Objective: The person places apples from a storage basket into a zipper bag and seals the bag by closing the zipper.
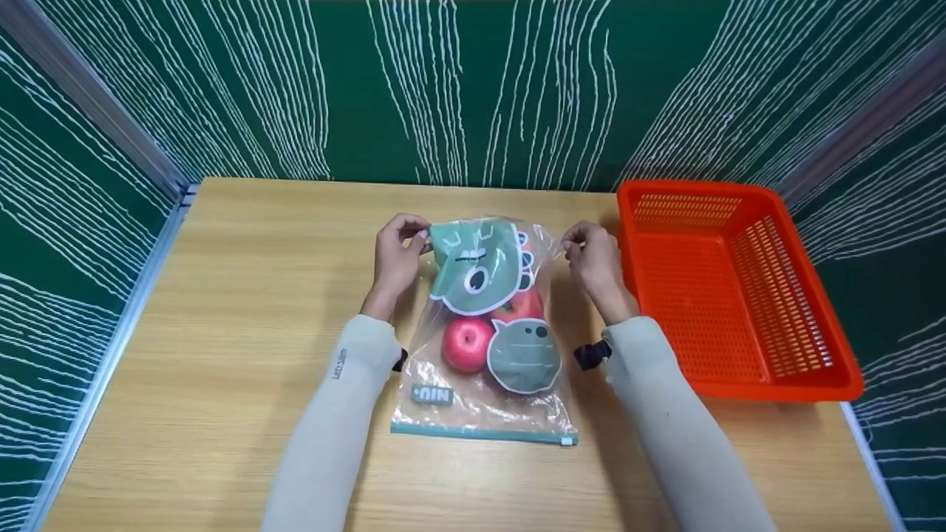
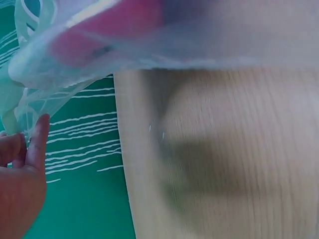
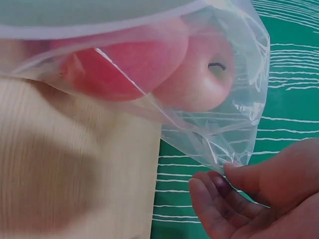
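A clear zip bag [image 1: 480, 406] with a green cartoon print lies in front of me, its teal slider strip toward me. Several red apples [image 1: 468, 343] show through the plastic, partly hidden behind the print. My left hand [image 1: 399, 251] pinches the bag's far left corner between thumb and finger. At the far right corner, my right hand [image 1: 595, 258] pinches the plastic the same way. From the right wrist, two apples [image 3: 199, 74] appear inside the film, above the pinching right fingers [image 3: 244, 174]. The left wrist view has the left fingers [image 2: 37, 144] at the other corner.
An orange plastic basket [image 1: 702, 310] with slotted sides stands to the right on the wooden table [image 1: 222, 332], close beside my right arm. Green panels with white wavy lines [image 1: 473, 96] rise along the back and both sides.
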A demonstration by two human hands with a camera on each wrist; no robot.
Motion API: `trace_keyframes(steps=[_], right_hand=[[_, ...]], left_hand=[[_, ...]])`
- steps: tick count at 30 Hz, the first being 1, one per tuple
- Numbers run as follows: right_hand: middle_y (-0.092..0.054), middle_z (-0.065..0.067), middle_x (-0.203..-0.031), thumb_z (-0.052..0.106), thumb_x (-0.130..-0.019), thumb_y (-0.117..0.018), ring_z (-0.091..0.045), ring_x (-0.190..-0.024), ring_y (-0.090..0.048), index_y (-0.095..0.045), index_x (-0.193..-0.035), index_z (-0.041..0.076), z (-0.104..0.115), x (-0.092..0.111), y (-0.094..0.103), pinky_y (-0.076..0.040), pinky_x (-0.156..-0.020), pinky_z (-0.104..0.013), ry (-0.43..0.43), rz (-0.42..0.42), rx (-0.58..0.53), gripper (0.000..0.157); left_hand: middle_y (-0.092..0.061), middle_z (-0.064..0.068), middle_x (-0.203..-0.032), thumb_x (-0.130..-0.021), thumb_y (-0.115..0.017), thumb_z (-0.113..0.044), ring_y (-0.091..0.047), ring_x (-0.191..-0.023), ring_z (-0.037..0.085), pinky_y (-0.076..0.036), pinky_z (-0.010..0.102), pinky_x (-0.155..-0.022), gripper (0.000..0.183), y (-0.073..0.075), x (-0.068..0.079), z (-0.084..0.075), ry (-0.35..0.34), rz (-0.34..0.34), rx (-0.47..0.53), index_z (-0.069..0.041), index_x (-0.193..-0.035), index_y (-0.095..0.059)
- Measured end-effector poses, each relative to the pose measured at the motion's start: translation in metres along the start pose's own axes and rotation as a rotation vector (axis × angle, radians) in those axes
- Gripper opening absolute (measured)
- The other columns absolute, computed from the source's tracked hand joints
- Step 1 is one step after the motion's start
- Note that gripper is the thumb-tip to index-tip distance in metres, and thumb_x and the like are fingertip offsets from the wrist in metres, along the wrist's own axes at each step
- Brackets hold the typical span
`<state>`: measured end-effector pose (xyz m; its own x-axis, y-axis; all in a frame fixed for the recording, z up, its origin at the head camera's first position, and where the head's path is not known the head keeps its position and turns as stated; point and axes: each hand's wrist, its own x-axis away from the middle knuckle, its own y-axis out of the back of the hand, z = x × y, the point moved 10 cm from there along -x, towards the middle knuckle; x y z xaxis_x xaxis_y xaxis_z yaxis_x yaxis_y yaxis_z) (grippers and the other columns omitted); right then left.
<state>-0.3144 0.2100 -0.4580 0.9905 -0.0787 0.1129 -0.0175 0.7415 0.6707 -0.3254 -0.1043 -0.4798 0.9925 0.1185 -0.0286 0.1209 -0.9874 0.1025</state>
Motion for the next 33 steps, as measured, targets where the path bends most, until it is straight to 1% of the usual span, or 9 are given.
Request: trace_keyframes(steps=[4,9,12,17,21,25,28,31,33], right_hand=[[-0.067,-0.021,-0.115,0.009,-0.11,-0.053,-0.031,-0.094,-0.06,-0.065,-0.12,0.002,0.0,-0.004,-0.004,-0.057,-0.086,-0.035,0.005,0.001,0.005,0.017],[-0.065,-0.02,-0.113,0.009,-0.11,-0.051,-0.031,-0.095,-0.059,-0.062,-0.121,0.004,-0.004,-0.006,-0.011,-0.055,-0.087,-0.035,-0.011,0.03,0.002,0.016],[-0.064,-0.022,-0.117,0.008,-0.11,-0.051,-0.032,-0.1,-0.058,-0.061,-0.125,0.003,-0.005,-0.006,-0.016,-0.056,-0.093,-0.037,-0.003,0.066,0.004,0.019],[-0.061,-0.019,-0.129,0.01,-0.109,-0.053,-0.035,-0.113,-0.058,-0.057,-0.141,0.004,-0.011,-0.005,-0.024,-0.054,-0.108,-0.044,-0.02,0.125,0.039,0.032],[-0.057,-0.02,-0.144,0.013,-0.11,-0.051,-0.038,-0.124,-0.057,-0.048,-0.153,0.005,-0.018,-0.003,-0.028,-0.049,-0.115,-0.051,-0.052,0.149,0.054,0.044],[-0.048,-0.019,-0.158,0.018,-0.111,-0.049,-0.04,-0.138,-0.051,-0.04,-0.16,0.005,-0.022,0.002,-0.026,-0.041,-0.12,-0.056,-0.042,0.126,0.064,0.051],[-0.044,-0.019,-0.163,0.021,-0.111,-0.049,-0.041,-0.144,-0.046,-0.038,-0.161,0.005,-0.023,0.007,-0.022,-0.037,-0.122,-0.057,-0.019,0.085,0.092,0.054],[-0.043,-0.019,-0.164,0.024,-0.111,-0.051,-0.041,-0.146,-0.045,-0.038,-0.161,0.005,-0.023,0.013,-0.019,-0.036,-0.123,-0.058,0.001,0.044,0.13,0.055],[-0.042,-0.019,-0.164,0.027,-0.111,-0.051,-0.041,-0.146,-0.045,-0.038,-0.161,0.005,-0.022,0.018,-0.017,-0.036,-0.123,-0.058,0.012,0.02,0.155,0.056]], left_hand=[[-0.064,0.015,-0.118,-0.106,-0.054,0.007,-0.064,-0.113,0.025,-0.062,0.032,-0.095,0.019,-0.004,-0.002,0.002,0.014,0.01,-0.013,0.003,-0.12,-0.065],[-0.064,0.014,-0.118,-0.106,-0.053,0.007,-0.063,-0.112,0.025,-0.062,0.031,-0.094,0.02,-0.007,-0.005,0.005,0.041,0.019,-0.039,-0.001,-0.12,-0.066],[-0.063,0.014,-0.12,-0.106,-0.053,0.006,-0.062,-0.114,0.026,-0.061,0.032,-0.095,0.02,-0.009,-0.004,0.009,0.054,0.037,-0.042,0.0,-0.121,-0.065],[-0.061,0.018,-0.128,-0.107,-0.052,0.004,-0.061,-0.121,0.03,-0.059,0.036,-0.1,0.023,-0.014,-0.001,0.014,0.044,0.087,-0.042,0.003,-0.128,-0.062],[-0.057,0.015,-0.143,-0.11,-0.052,-0.004,-0.059,-0.131,0.03,-0.055,0.039,-0.107,0.031,-0.012,0.004,0.021,0.072,0.114,-0.085,-0.002,-0.14,-0.058],[-0.049,0.011,-0.156,-0.111,-0.052,-0.011,-0.055,-0.138,0.03,-0.05,0.042,-0.114,0.038,-0.01,0.012,0.029,0.11,0.14,-0.147,-0.007,-0.149,-0.052],[-0.046,0.016,-0.158,-0.11,-0.053,-0.012,-0.052,-0.14,0.035,-0.047,0.046,-0.116,0.042,-0.008,0.019,0.03,0.067,0.157,-0.195,-0.004,-0.151,-0.05],[-0.045,0.02,-0.157,-0.109,-0.054,-0.013,-0.046,-0.144,0.04,-0.041,0.05,-0.12,0.044,-0.005,0.027,0.027,-0.013,0.17,-0.279,-0.001,-0.151,-0.048],[-0.043,0.021,-0.159,-0.11,-0.054,-0.018,-0.04,-0.149,0.041,-0.036,0.052,-0.124,0.047,-0.002,0.033,0.025,-0.055,0.178,-0.359,-0.001,-0.153,-0.047]])
